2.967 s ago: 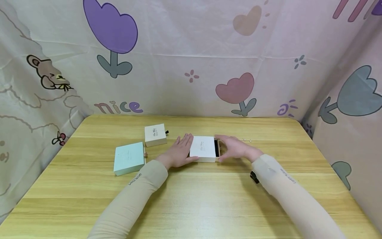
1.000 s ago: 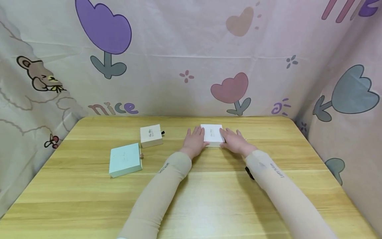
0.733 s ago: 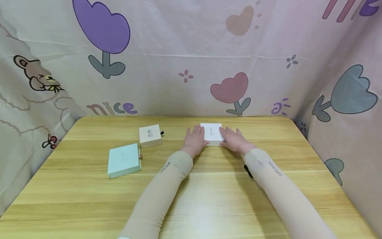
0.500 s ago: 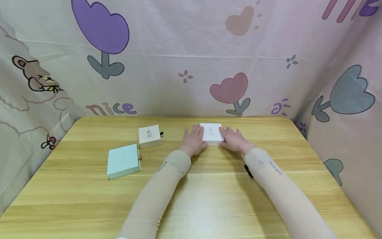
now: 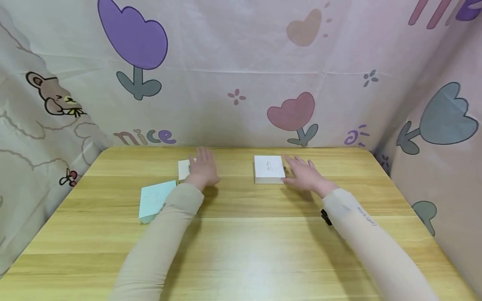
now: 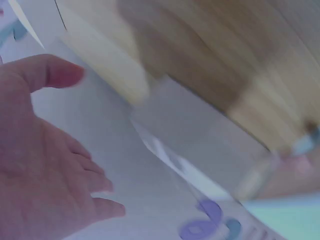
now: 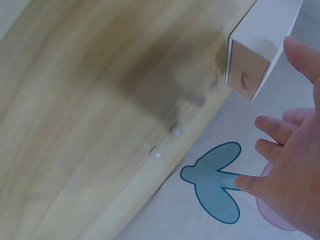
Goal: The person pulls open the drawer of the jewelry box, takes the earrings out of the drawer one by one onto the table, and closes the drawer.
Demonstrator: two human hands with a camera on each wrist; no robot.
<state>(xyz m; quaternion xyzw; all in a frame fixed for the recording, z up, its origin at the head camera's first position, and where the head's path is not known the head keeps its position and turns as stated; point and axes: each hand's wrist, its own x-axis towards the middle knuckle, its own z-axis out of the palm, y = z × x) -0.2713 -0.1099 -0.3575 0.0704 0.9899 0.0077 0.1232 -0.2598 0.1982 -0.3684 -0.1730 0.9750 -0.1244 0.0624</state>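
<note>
Toward the back of the table sits a white drawer box [image 5: 269, 169], its drawer pushed in. My right hand [image 5: 305, 175] is beside its right end, fingers spread and holding nothing. The right wrist view shows the tan drawer front [image 7: 246, 70] with a small pull tab. My left hand [image 5: 204, 170] reaches over a smaller cream drawer box [image 5: 183, 169], hiding most of it in the head view. The left wrist view, blurred, has the cream box [image 6: 200, 135] beyond the relaxed, spread fingers. A mint-green box [image 5: 153, 200] lies nearer, partly behind the left sleeve.
Two tiny shiny pieces, like earrings, lie near the table's back edge: one piece [image 7: 176, 131] and another [image 7: 156, 153]. A patterned cloth [image 5: 211, 75] hangs behind the wooden table [image 5: 244, 251] and at both sides.
The white box's drawer went in and the box moved to the back. Since half a second ago, my left hand has left it and moved left to the cream box; my right hand has drawn slightly away.
</note>
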